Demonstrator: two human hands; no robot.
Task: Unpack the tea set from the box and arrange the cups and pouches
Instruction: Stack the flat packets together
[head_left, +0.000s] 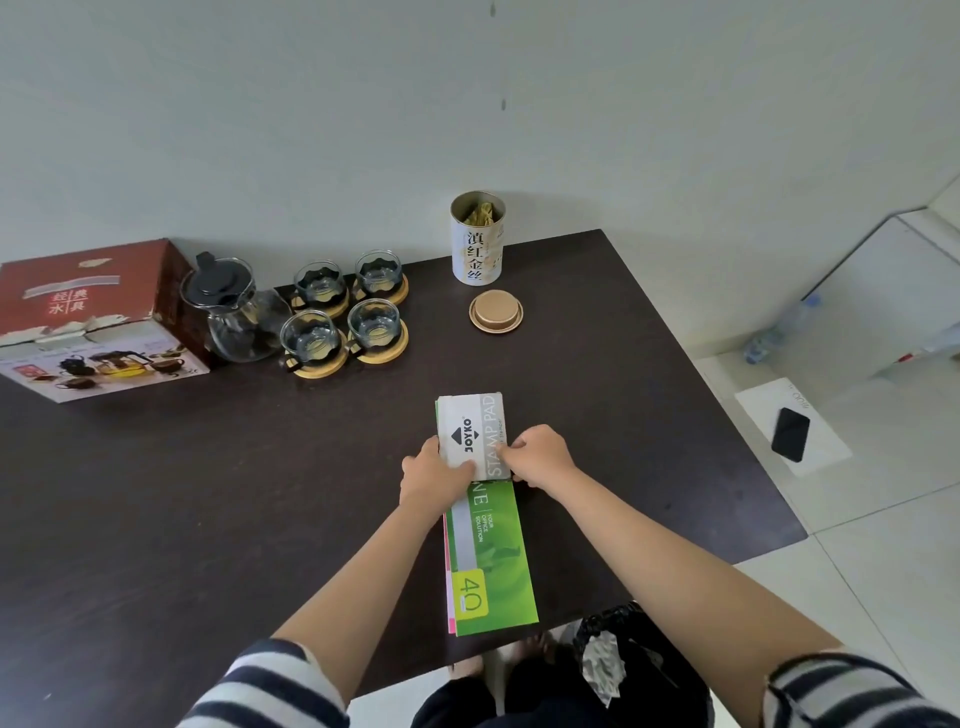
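Both hands sit at the near middle of the dark table (156, 493), the left hand (434, 480) and the right hand (540, 457) each curled onto opposite sides of a white stamp pad box (470, 431) that lies on the far end of a green booklet (493, 561), whose long axis runs away from the person. The open tea tin (477, 239), with yellow pouches (480, 213) showing inside, stands straight ahead beyond the hands with its lid (496, 310) just before it, so either hand could reach it. The four glass cups (345, 306) on coasters, the teapot (234, 312) and the red box (88, 317) lie far left, nearer the left hand
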